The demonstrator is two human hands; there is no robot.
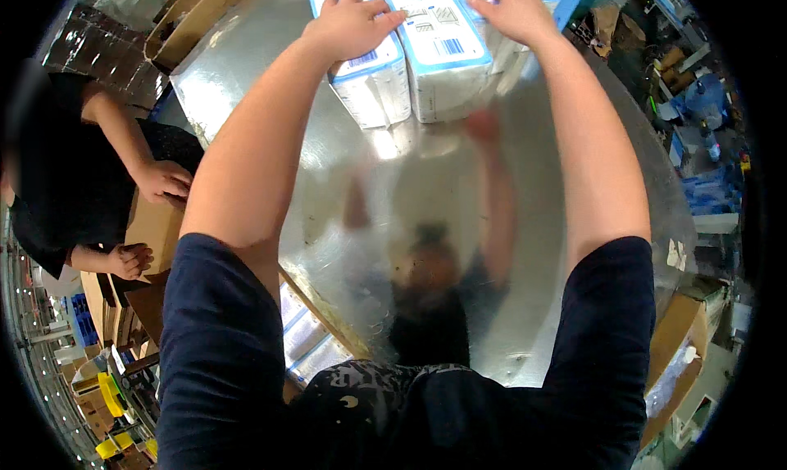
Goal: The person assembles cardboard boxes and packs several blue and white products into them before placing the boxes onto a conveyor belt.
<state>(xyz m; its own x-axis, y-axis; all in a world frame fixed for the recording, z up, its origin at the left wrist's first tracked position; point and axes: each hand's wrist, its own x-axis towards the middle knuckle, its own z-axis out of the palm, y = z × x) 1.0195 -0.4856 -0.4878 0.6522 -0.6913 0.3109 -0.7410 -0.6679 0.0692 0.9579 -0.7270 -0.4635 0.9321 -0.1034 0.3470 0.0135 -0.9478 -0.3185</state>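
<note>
Several white packs with blue edging, wrapped in shiny film, stand side by side at the far edge of the metal tabletop. My left hand point(348, 26) lies with spread fingers on top of the left pack point(373, 97), its thumb reaching to the middle pack point(447, 56). Over the right-hand pack point(504, 48) is my right hand point(520, 13), fingers apart and touching its top. Neither hand is wrapped around a pack. The far ends of the packs run out of the picture.
The shiny metal tabletop point(426, 183) mirrors my arms. At left, another person's hands point(164, 179) are at a cardboard box point(156, 228). An open carton point(676, 363) stands at the lower right. Below the table's left edge lie more white packs point(307, 335).
</note>
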